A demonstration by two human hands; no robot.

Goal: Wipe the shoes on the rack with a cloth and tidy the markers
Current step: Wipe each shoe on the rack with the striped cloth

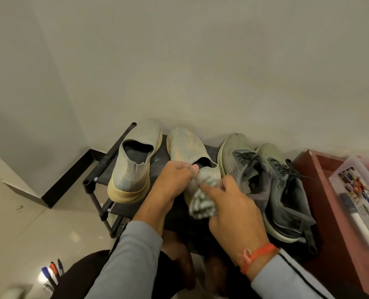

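While working at the front edge of the rack [97,169], clasps the crumpled cloth [203,203] in the right grip [233,203], fingers curled round it, and presses it to the heel of the knit shoe [185,145]. Pinches that shoe's heel collar with the left grip [175,175], thumb against bent fingers.

Should expect the cloth to be soft, light and easily re-bunched. Should expect the shoe to be light too, with a floppy knit upper that stretches at the collar and a firmer foam sole. Likely steadies better by the heel or the sole.

Finds this shoe second from the rack's left edge, heel at the front edge, toe at the rear edge by the wall, long axis front to rear. Shows its mate [134,160] just beside it at the left edge, and the grey laced pair [287,190] toward the right edge, headed the same way.

Leaves the markers [52,270] fanned on the floor, well apart from the rack's front-left corner.
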